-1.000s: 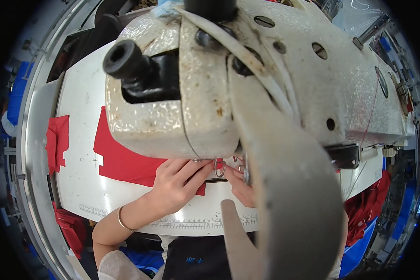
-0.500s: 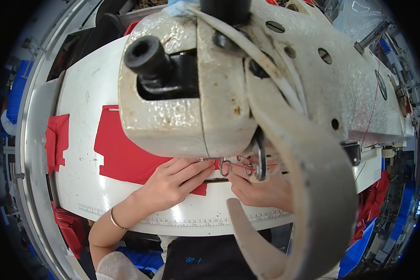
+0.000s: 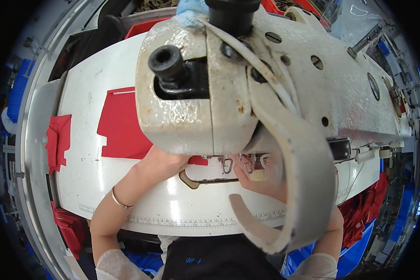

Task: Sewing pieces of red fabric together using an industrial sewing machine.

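Note:
A cream sewing machine head (image 3: 172,128) fills the upper middle and covers the needle area. Beneath its near edge, my left hand (image 3: 165,163) rests at a flat red fabric piece (image 3: 121,126); its fingers are hidden by the machine. A narrow red strip of the cloth shows just right of that hand. My right hand (image 3: 261,182) is on the other side of the wire thread guides (image 3: 227,165), partly covered by them and by the curved cream lever (image 3: 308,186). What its fingers do cannot be made out.
A folded red piece (image 3: 58,142) lies at the white table's (image 3: 93,186) left edge. More red cloth (image 3: 70,228) hangs below it. At right, red pieces (image 3: 364,210) heap over a blue bin (image 3: 359,252). A printed ruler (image 3: 172,220) runs along the near edge.
My left hand and the red fabric have moved away from me, baring the dark-edged plate near the needle area. The view has shifted slightly, so more of my right forearm shows.

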A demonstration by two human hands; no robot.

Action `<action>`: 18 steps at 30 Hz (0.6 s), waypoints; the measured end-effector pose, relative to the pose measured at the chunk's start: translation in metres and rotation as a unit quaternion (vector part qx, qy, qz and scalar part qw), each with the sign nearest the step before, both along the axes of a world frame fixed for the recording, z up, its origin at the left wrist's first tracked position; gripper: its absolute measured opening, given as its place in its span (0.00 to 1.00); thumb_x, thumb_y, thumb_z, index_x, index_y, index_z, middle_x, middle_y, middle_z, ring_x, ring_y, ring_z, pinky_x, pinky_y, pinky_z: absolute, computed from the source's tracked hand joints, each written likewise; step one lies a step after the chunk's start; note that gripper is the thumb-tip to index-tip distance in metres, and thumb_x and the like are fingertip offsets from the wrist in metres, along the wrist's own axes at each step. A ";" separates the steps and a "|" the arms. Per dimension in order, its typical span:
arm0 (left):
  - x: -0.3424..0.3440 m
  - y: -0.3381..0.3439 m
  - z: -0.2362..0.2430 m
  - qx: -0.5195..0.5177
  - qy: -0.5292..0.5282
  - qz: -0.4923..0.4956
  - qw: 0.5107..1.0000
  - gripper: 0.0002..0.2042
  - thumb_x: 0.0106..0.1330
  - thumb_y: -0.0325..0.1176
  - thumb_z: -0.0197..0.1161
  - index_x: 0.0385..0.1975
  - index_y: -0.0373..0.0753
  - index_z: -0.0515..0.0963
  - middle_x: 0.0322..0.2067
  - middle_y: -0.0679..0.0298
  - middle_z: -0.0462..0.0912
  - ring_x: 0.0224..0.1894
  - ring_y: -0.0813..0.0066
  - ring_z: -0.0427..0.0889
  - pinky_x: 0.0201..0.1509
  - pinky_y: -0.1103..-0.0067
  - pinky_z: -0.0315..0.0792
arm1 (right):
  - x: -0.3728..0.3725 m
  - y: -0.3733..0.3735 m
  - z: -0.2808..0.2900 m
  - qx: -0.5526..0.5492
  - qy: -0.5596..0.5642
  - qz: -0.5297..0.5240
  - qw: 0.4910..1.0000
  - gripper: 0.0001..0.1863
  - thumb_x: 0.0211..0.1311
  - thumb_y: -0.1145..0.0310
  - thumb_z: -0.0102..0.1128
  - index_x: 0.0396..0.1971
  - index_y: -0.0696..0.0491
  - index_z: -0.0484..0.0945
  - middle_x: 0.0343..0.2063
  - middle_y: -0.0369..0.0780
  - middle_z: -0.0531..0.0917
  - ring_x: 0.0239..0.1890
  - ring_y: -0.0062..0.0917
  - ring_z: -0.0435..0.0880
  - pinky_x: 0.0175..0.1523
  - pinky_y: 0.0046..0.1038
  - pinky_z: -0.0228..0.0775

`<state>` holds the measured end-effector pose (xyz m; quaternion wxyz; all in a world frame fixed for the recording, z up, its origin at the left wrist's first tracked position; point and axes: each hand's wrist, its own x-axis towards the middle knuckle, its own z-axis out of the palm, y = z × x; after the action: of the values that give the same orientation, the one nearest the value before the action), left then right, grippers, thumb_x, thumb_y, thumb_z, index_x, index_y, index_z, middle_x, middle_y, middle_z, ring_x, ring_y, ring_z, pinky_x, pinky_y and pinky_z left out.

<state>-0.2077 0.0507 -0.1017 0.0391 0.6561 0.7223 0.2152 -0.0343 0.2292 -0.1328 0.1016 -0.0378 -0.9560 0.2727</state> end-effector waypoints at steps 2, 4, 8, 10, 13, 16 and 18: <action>-0.002 0.003 -0.008 0.044 0.038 -0.002 0.998 0.15 0.37 0.17 0.63 0.30 0.32 0.79 0.34 0.55 0.79 0.38 0.53 0.78 0.44 0.66 0.73 | -0.001 0.002 0.001 0.032 0.075 0.015 0.997 0.12 0.34 0.72 0.59 0.26 0.53 0.77 0.22 0.38 0.77 0.18 0.32 0.76 0.22 0.33 0.66; -0.002 0.008 -0.009 0.093 0.064 -0.013 0.994 0.15 0.38 0.16 0.62 0.29 0.32 0.79 0.32 0.55 0.78 0.36 0.52 0.77 0.43 0.64 0.73 | 0.001 0.005 0.008 0.066 0.149 0.031 0.986 0.12 0.31 0.71 0.61 0.24 0.54 0.77 0.23 0.37 0.77 0.19 0.30 0.76 0.22 0.32 0.66; 0.001 0.006 0.002 0.039 0.027 -0.016 0.999 0.13 0.38 0.16 0.62 0.29 0.32 0.79 0.31 0.55 0.78 0.35 0.53 0.77 0.42 0.64 0.73 | -0.002 0.009 0.003 0.172 0.226 0.116 0.952 0.09 0.29 0.69 0.63 0.16 0.54 0.75 0.23 0.36 0.74 0.18 0.26 0.74 0.21 0.28 0.66; 0.002 0.003 0.007 0.055 0.042 -0.001 0.998 0.11 0.41 0.15 0.61 0.27 0.33 0.79 0.30 0.55 0.77 0.36 0.52 0.77 0.42 0.65 0.73 | -0.006 0.008 -0.002 0.152 0.248 0.111 0.950 0.09 0.29 0.69 0.64 0.13 0.54 0.73 0.23 0.36 0.73 0.19 0.24 0.73 0.21 0.27 0.66; 0.002 0.005 0.017 0.048 -0.034 0.027 0.998 0.11 0.46 0.15 0.59 0.29 0.33 0.80 0.33 0.55 0.80 0.39 0.56 0.78 0.44 0.67 0.74 | -0.005 0.009 0.007 0.192 0.236 0.134 0.943 0.10 0.28 0.69 0.64 0.11 0.53 0.71 0.20 0.36 0.70 0.19 0.24 0.73 0.22 0.27 0.66; -0.023 -0.005 0.019 0.007 -0.282 0.145 0.948 0.14 0.51 0.15 0.57 0.37 0.34 0.80 0.40 0.55 0.81 0.44 0.60 0.79 0.48 0.69 0.73 | -0.005 0.006 0.023 0.159 0.252 0.105 0.949 0.10 0.29 0.70 0.63 0.09 0.52 0.68 0.19 0.35 0.68 0.19 0.24 0.73 0.23 0.27 0.66; -0.059 -0.011 0.025 0.118 -0.262 0.141 0.947 0.16 0.58 0.19 0.54 0.45 0.35 0.78 0.49 0.56 0.79 0.52 0.62 0.76 0.56 0.71 0.70 | -0.005 0.007 0.018 0.178 0.272 0.144 0.935 0.08 0.31 0.71 0.63 0.14 0.52 0.73 0.19 0.34 0.69 0.19 0.22 0.73 0.23 0.26 0.66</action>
<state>-0.2671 0.0401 -0.0765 0.1180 0.4680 0.7412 0.4666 -0.0390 0.2365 -0.1145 0.3225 0.1948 -0.9198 0.1100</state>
